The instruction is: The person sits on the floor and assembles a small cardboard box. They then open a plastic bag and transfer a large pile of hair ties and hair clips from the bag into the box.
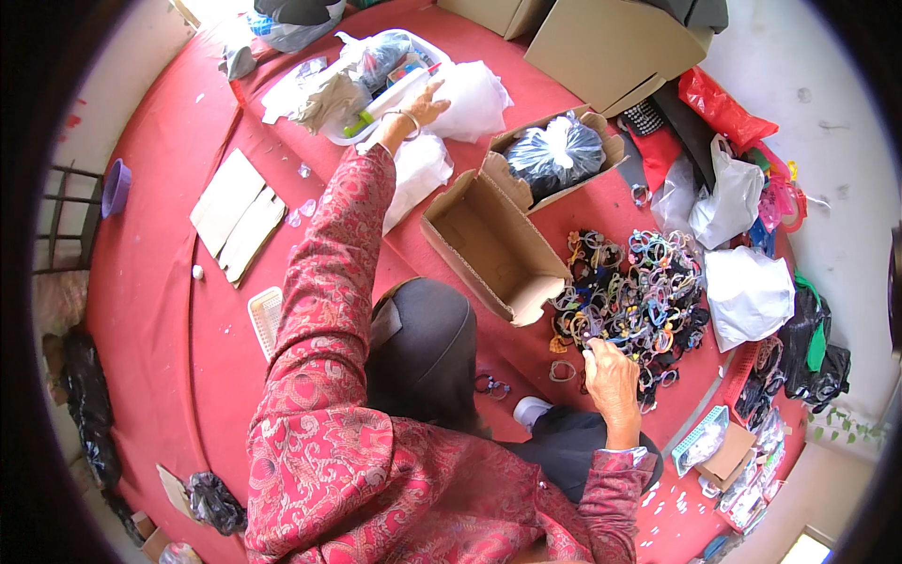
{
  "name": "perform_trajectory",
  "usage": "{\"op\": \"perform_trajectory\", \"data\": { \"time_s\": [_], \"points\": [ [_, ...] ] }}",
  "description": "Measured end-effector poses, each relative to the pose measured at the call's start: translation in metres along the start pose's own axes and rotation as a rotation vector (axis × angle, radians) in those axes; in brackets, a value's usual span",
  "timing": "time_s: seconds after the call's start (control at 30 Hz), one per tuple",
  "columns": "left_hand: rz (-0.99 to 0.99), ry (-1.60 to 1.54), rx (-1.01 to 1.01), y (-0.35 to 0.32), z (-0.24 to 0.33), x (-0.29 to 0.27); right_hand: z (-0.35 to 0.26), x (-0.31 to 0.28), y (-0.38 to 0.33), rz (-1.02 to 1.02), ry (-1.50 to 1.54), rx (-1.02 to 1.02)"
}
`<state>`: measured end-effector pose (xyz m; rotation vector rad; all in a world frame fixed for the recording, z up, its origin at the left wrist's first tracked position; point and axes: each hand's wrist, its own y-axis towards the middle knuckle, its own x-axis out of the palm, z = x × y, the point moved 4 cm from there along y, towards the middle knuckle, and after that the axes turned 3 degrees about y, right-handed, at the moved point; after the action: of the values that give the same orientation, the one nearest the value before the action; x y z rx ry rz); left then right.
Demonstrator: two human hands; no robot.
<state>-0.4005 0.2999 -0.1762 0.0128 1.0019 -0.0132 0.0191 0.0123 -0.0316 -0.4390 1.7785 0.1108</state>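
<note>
Right hand: fingers drawn together at the near edge of the heap; whether the right hand (613, 381) pinches a loop or nothing, I cannot tell.
Left hand: the left hand (427, 105) stretches far forward, fingers spread, with nothing seen in its grasp; it reaches over the white tub (399, 96), contact unclear.
Loop heap: the heap of coloured loops (648, 287) lies just beyond the right fingers; many loops overlap, so lifting one could drag out others if they are snagged.
Stray loop: a pale loop (562, 370) sits just left of the right hand; a sideways sweep could knock it away.
Open carton: the open carton (493, 240) stands ahead and left of the right hand, near the heap; a careless forearm swing could shove it into the loops.
White bag: a white bag (479, 94) lies just right of the left hand; its loose film could catch on the fingers.
</note>
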Motion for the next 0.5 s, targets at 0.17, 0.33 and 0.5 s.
{"op": "perform_trajectory", "data": {
  "time_s": [0.17, 0.33, 0.5],
  "points": [
    [0.038, -0.055, -0.079, 0.032, -0.009, -0.003, -0.004, 0.007, 0.003, -0.062, -0.008, -0.027],
    [-0.095, 0.378, 0.1, 0.048, 0.044, -0.007, -0.001, 0.02, 0.002, -0.114, -0.08, -0.035],
    [-0.166, 1.296, 0.394, 0.047, -0.006, 0.014, -0.009, 0.015, 0.011, -0.104, -0.056, -0.081]
  ]
}}
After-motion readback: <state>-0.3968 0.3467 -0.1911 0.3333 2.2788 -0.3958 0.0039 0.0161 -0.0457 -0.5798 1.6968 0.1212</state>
